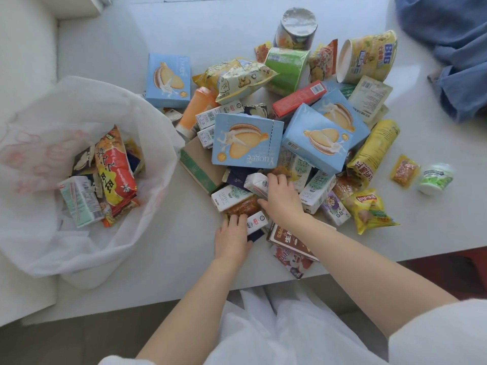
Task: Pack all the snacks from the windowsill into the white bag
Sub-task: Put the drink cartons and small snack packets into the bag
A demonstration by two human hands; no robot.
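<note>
Head view: both hands work the near edge of the snack pile (284, 133) on the white tabletop (163, 259). The left grip (232, 239) lies palm-down, fingers curled over a small white carton (256, 222) and a dark packet just beyond its fingertips; it looks to be closing on them, though whether it has a firm hold cannot be told. The right grip (280, 197), just beyond and to the right of the left one, rests on a brown wrapped snack (243, 205) and small milk cartons, fingers spread loosely rather than clamped, probably gathering several small items together for one trip. Well to the left of both grips the white bag (87, 164) stands open-mouthed, holding only a few packets, so most snacks remain unpacked.
</note>
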